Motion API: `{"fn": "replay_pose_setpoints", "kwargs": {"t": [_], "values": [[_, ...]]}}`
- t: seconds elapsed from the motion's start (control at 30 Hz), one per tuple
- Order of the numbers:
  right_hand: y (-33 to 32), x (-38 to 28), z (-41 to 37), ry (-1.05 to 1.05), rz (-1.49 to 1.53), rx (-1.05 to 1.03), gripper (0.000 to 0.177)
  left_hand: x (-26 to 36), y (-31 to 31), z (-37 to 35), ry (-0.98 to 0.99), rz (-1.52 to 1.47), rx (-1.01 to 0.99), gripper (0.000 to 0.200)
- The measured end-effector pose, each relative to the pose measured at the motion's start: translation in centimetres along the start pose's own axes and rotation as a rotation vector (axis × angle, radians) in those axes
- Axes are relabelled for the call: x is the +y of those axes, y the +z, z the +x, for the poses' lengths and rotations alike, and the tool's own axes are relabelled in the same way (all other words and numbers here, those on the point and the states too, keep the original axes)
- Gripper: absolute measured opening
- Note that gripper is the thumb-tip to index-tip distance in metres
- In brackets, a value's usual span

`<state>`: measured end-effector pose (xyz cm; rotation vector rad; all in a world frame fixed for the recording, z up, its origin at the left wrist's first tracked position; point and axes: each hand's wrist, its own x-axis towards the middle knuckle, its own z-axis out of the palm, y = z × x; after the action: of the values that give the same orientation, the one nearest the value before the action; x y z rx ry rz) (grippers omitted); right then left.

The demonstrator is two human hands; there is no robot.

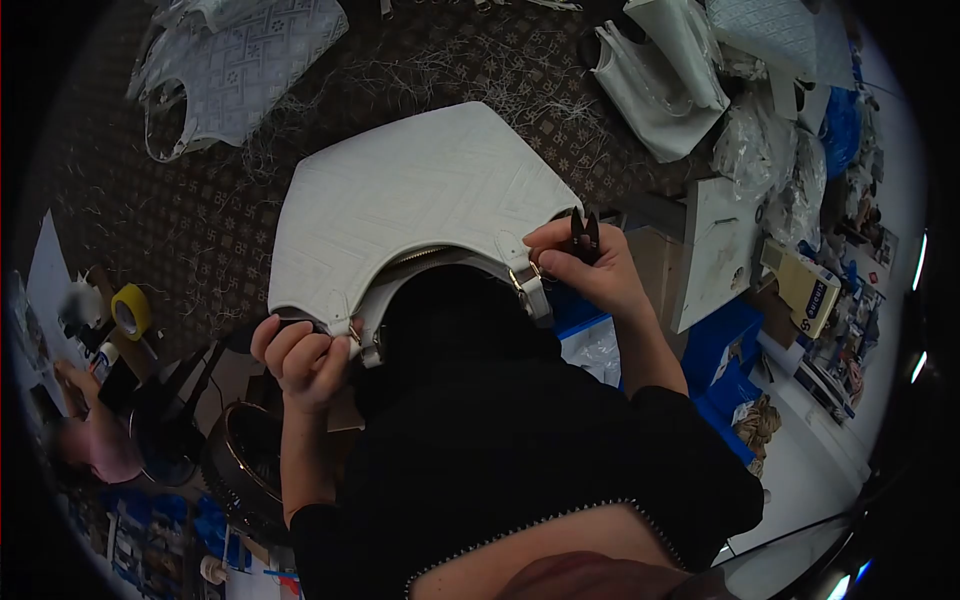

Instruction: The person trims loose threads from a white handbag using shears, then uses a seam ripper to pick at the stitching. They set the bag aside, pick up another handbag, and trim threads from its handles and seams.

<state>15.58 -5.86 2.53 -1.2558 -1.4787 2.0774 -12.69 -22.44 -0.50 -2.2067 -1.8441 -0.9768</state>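
A white handbag [410,190] with a quilted zigzag pattern lies on the patterned cloth, its curved zip opening towards my body. At the bag's left corner, beside a strap tab with a metal ring, my left hand [300,360] is closed with its fingers curled round the edge. My right hand [595,265] pinches the bag's right corner near the other strap tab and gold-coloured buckle. Black thread snips [585,235] are tucked in that same hand, blades pointing up. The white strap [537,300] hangs down below the right corner. My black top hides part of the opening.
Cut thread ends litter the dark patterned cloth [210,220]. Other white bags [660,90] lie at the upper right, and another patterned one [240,75] at the upper left. Yellow tape [130,310] sits left. A sewing machine [800,285] stands right. Another person [95,440] is at far left.
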Motion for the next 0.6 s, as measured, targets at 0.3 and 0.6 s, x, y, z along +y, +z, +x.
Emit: {"fn": "replay_pose_setpoints", "kwargs": {"t": [0.3, 0.6], "values": [[0.5, -0.1, 0.4, -0.178, 0.056, 0.004, 0.024, -0.6, 0.1, 1.5, -0.041, -0.007, -0.012, 0.031], [2.4, 0.9, 2.1, -0.434, 0.019, 0.072, 0.015, 4.3, 0.3, 10.0, -0.240, -0.521, -0.274, 0.050]]}}
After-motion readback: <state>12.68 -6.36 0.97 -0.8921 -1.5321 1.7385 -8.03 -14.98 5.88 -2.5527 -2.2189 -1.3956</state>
